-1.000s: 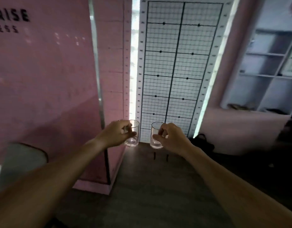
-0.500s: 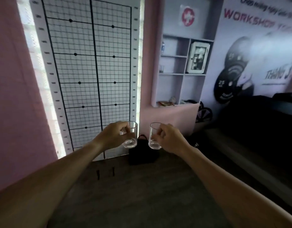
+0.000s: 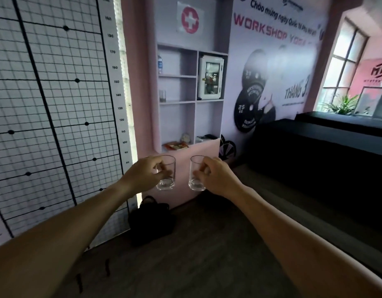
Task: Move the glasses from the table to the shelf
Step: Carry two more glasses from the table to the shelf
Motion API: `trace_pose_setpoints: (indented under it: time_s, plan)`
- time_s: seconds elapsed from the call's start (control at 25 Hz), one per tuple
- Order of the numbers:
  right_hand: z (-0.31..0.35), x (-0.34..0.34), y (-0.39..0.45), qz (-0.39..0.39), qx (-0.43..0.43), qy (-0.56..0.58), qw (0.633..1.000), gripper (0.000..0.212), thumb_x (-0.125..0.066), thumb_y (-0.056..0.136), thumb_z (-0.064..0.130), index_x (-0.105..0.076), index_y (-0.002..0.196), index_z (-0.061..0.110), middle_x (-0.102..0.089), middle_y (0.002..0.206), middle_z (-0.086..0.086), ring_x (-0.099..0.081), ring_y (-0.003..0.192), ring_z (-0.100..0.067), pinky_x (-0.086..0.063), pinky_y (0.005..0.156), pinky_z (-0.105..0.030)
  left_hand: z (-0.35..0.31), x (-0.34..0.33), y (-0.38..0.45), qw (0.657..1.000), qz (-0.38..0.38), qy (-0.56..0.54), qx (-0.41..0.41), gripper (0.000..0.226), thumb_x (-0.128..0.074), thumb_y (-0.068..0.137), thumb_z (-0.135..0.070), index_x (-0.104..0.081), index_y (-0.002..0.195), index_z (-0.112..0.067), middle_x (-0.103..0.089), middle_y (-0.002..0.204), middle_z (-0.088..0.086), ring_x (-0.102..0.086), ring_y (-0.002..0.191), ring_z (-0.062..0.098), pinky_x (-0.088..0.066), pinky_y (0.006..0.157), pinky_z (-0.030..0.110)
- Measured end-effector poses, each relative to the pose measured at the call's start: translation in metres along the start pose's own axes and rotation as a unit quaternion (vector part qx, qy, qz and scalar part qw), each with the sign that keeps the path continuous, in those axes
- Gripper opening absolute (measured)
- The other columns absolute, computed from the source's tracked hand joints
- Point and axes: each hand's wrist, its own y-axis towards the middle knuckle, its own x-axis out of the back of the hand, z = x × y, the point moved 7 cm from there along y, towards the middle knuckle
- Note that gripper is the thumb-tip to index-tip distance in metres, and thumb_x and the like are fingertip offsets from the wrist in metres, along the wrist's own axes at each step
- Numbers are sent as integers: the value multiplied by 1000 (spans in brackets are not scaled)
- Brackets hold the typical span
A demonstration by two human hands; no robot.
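Both arms reach forward at chest height. My left hand (image 3: 146,176) grips a clear glass (image 3: 167,179) upright, fingers curled round its side. My right hand (image 3: 218,178) grips a second clear glass (image 3: 195,179) the same way. The two glasses hang side by side, a small gap apart. Ahead stands the pale built-in shelf (image 3: 178,102) with several compartments. One more glass (image 3: 162,96) stands on its middle left board.
A white cabinet box (image 3: 210,77) fills the upper right compartment and a bottle (image 3: 160,64) stands upper left. Small items lie on the lowest board (image 3: 177,145). A black bag (image 3: 151,218) sits on the floor below. A dark bench (image 3: 314,151) runs along the right; a grid chart (image 3: 56,104) covers the left wall.
The view has swung right and nearer: the grid chart slid left and the shelf grew larger ahead. Both hands keep holding their glasses in the same pose.
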Motion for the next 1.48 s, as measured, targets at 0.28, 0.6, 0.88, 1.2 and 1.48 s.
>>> trace_pose_setpoints:
  time_s: [0.28, 0.6, 0.88, 1.2, 1.48]
  plan:
    - [-84, -4, 124, 0, -2, 9, 1000, 27, -70, 84, 38, -49, 69, 32, -57, 90, -1, -55, 82, -19, -42, 75, -30, 41, -49, 137, 1000, -2, 14, -3, 23, -72, 86, -43, -69, 95, -22, -71, 103, -4, -65, 98, 19, -51, 91, 38]
    - [-143, 16, 289, 0, 43, -1, 999, 22, -69, 87, 37, -54, 72, 31, -62, 91, -5, -58, 82, -20, -41, 73, -29, 68, -68, 294, 998, -56, 1, 1, 21, -70, 88, -43, -67, 86, -22, -71, 87, -5, -59, 72, 2, -44, 67, 30]
    - [-193, -19, 412, 27, 62, 3, 998, 23, -67, 89, 36, -53, 72, 32, -60, 96, -5, -59, 85, -21, -42, 73, -30, 137, -99, 408, 998, -64, 11, 21, 19, -71, 88, -40, -67, 86, -22, -70, 87, -7, -59, 73, 0, -45, 66, 30]
    - [-235, -58, 582, 25, 67, -9, 997, 19, -67, 90, 34, -56, 81, 23, -57, 97, -5, -57, 84, -20, -47, 72, -31, 224, -106, 569, 998, -64, 15, -5, 26, -71, 87, -43, -65, 84, -17, -70, 88, 0, -64, 84, 21, -53, 82, 46]
    - [-243, -87, 725, -23, 79, 15, 997, 20, -69, 87, 34, -58, 78, 20, -57, 89, 0, -57, 82, -21, -44, 70, -32, 293, -78, 690, 994, -94, 41, -23, 25, -70, 88, -41, -64, 82, -18, -69, 86, -1, -64, 85, 21, -52, 82, 45]
